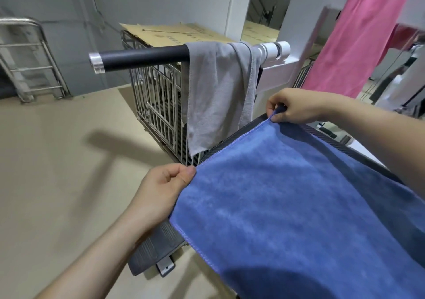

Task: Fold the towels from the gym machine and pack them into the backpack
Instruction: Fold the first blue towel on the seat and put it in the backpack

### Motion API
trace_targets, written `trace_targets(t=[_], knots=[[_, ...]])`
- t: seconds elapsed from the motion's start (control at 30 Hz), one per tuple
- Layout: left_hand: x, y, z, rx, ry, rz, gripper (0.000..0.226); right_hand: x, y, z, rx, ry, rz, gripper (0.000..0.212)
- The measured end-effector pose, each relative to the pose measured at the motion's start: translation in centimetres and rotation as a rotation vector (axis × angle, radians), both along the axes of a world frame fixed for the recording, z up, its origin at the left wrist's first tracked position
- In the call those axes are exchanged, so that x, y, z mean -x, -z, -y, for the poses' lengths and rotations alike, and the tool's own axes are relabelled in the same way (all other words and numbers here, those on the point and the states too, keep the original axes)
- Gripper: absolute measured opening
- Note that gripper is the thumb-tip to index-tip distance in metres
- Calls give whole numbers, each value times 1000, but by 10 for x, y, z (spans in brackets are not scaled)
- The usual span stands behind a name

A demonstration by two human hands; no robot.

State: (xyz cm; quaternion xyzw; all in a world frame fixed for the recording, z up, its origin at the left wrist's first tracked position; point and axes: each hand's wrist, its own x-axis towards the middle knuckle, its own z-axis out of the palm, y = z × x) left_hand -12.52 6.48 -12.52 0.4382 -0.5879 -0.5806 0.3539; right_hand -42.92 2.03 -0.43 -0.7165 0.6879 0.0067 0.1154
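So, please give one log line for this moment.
blue towel: spread; left hand: pinches corner; right hand: pinches corner; grey towel: on bar

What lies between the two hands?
In the head view, only the hemmed edge of the blue towel, pinched at one end by the left hand and at the other by the right hand.

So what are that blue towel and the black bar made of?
The blue towel looks like plush microfibre: fuzzy nap, stitched edge. The black round bar seems matte foam or rubber over metal, judging by its shiny silver end cap.
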Motion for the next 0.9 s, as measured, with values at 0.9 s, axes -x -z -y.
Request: trace_targets(t=[0.9], knots=[[-16, -3, 22, 16, 226, -120, 39, 28, -12, 1, -279, 424, 600, 30]])
